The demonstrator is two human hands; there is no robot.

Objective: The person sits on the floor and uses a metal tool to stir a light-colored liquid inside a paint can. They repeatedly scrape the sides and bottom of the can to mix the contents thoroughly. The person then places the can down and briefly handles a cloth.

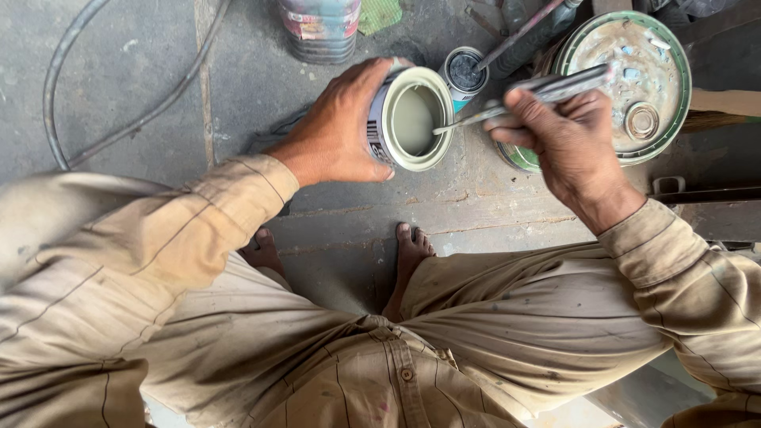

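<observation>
A: What do the hands have?

B: The left hand (337,131) is wrapped around a small can (408,119), tipped so its mouth faces the person. That tilt shows the pale greenish paint inside. The can sits in the air near centre, above the floor (143,71).

A: And the other?

B: The right hand (567,147) is closed on a flat metal blade (523,99), whose tip dips into the can from 3 o'clock, likely to stir or scoop.

A: Anything labelled?

B: The can's side has a dark band with a barcode-like patch. At 12 o'clock stands a ribbed plastic jar (319,28) with a red-and-white label. At 1 o'clock is a smaller tin (462,73), dark inside, with a rod (519,36) resting in it. At 2 o'clock lies a big green-rimmed lid (626,79), crusted with dried paint.

A: The hose (59,79)?

B: Curving at 10 o'clock, well apart.
</observation>
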